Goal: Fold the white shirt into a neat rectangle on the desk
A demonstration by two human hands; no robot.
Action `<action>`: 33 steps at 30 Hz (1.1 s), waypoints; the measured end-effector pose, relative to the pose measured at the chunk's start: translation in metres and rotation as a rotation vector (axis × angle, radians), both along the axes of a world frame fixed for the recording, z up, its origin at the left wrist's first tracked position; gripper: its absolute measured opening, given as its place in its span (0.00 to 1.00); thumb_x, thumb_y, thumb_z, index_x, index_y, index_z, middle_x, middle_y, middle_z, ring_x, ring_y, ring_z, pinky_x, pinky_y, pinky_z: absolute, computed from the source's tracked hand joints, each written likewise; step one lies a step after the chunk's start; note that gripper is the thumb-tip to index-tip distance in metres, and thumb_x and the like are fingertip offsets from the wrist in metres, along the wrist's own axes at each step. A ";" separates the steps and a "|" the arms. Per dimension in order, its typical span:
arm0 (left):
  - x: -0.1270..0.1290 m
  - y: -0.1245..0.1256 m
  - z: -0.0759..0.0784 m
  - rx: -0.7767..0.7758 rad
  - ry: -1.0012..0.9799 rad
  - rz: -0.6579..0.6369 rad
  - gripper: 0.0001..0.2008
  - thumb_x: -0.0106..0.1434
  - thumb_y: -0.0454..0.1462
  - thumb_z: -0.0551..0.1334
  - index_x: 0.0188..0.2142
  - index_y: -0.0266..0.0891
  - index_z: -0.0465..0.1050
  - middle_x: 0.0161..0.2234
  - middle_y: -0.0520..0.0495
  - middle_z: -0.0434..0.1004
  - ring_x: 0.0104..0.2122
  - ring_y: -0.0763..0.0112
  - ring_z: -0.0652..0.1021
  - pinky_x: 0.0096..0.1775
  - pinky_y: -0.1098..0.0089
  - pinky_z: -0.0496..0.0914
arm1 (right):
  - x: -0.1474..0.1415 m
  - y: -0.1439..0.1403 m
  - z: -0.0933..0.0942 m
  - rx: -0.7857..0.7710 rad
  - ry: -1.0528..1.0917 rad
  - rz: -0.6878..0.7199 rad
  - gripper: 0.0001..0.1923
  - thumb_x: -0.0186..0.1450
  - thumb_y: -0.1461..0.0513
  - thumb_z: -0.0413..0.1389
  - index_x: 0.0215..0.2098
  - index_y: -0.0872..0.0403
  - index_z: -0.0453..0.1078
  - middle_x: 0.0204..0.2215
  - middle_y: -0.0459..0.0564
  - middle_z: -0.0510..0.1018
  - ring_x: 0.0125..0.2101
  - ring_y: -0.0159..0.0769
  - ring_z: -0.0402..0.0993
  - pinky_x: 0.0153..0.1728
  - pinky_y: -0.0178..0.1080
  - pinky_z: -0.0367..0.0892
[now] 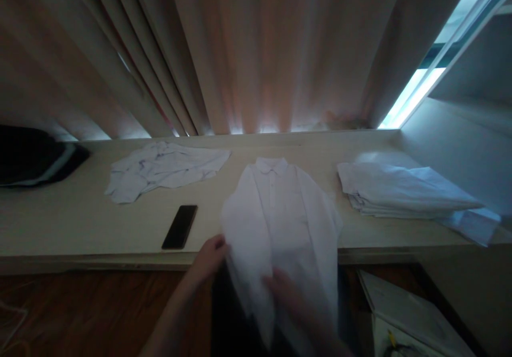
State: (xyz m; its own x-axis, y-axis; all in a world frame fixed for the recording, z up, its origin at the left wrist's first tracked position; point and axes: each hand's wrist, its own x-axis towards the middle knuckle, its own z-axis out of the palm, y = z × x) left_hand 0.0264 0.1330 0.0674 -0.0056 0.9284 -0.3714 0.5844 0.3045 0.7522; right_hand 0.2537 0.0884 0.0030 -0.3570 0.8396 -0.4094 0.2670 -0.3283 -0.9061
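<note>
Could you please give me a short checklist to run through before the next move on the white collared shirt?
1. White collared shirt lies collar away, hem over the pale wooden counter edge: ok.
2. Left hand grips the shirt's left edge: ok.
3. Right hand rests on the lower front: ok; grip: cannot tell.
4. Black phone apart from the shirt: ok.
5. Folded white stack apart: ok.
6. Sleeves folded evenly: cannot tell.

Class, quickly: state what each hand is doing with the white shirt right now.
Left hand: closed on the left edge of the white shirt.
Right hand: resting on the shirt's lower front; grip cannot be told.
</note>
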 end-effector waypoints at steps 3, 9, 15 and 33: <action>-0.033 0.022 0.011 -0.067 0.163 -0.064 0.18 0.55 0.46 0.53 0.38 0.37 0.72 0.36 0.45 0.79 0.36 0.65 0.77 0.39 0.67 0.70 | -0.006 0.004 -0.002 0.048 0.027 0.062 0.22 0.61 0.52 0.48 0.48 0.56 0.70 0.47 0.55 0.75 0.48 0.44 0.69 0.53 0.48 0.60; -0.110 0.033 -0.018 -0.157 0.657 0.225 0.31 0.59 0.44 0.48 0.59 0.30 0.52 0.47 0.27 0.72 0.46 0.47 0.74 0.45 0.53 0.65 | -0.008 -0.001 -0.036 0.029 -0.169 0.043 0.24 0.59 0.54 0.50 0.50 0.57 0.68 0.50 0.57 0.73 0.50 0.45 0.68 0.54 0.48 0.59; -0.140 0.043 -0.050 -0.004 0.929 0.290 0.32 0.58 0.54 0.45 0.52 0.33 0.62 0.42 0.31 0.73 0.41 0.47 0.75 0.39 0.55 0.67 | -0.003 -0.009 -0.050 0.005 -0.122 0.033 0.20 0.60 0.55 0.48 0.44 0.56 0.72 0.45 0.56 0.77 0.47 0.44 0.71 0.50 0.47 0.62; -0.175 0.047 -0.082 0.152 0.829 0.215 0.34 0.59 0.55 0.46 0.55 0.32 0.58 0.50 0.34 0.69 0.49 0.54 0.71 0.46 0.61 0.66 | 0.051 -0.023 -0.025 0.096 -0.230 -0.095 0.24 0.59 0.50 0.50 0.49 0.54 0.68 0.48 0.55 0.74 0.49 0.43 0.70 0.52 0.44 0.63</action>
